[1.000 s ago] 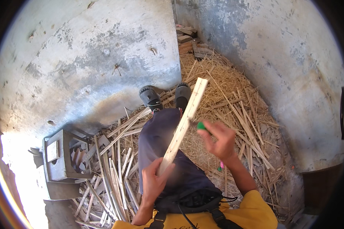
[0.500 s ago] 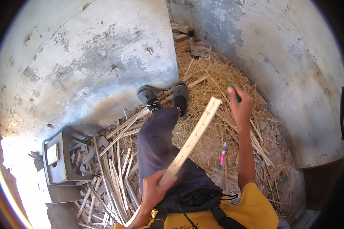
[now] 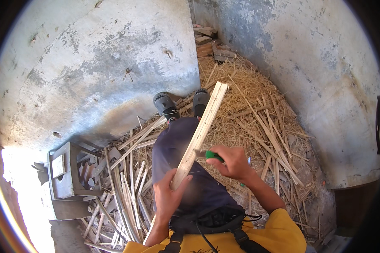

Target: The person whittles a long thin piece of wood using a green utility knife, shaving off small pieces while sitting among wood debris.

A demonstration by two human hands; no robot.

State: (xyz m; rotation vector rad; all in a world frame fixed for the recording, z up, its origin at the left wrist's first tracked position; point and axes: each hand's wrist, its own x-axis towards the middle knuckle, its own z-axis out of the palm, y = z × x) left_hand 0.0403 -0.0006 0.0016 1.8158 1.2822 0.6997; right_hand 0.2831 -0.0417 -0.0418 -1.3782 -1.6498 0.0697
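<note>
A long, pale split bamboo piece (image 3: 203,124) slants up and away from my lap, its far end over the straw. My left hand (image 3: 169,192) is wrapped round its near end. My right hand (image 3: 234,162) is closed on the green handle of a small knife (image 3: 214,156). The knife's short blade meets the right edge of the bamboo, a little beyond my left hand. My fingers hide part of the handle. Just behind my right wrist, a small pink-and-blue object is mostly covered, with only a blue tip (image 3: 249,160) showing.
Thin straw-like shavings (image 3: 240,99) and loose strips cover the floor ahead and to the right. More bamboo strips (image 3: 133,202) lie in a heap at the left, beside an overturned grey stool-like frame (image 3: 67,170). Worn, stained walls (image 3: 109,55) stand close on both sides.
My right hand has brought the knife down and left from beside the bamboo's far end onto its edge near my left hand. The bamboo's far end has swung up and left.
</note>
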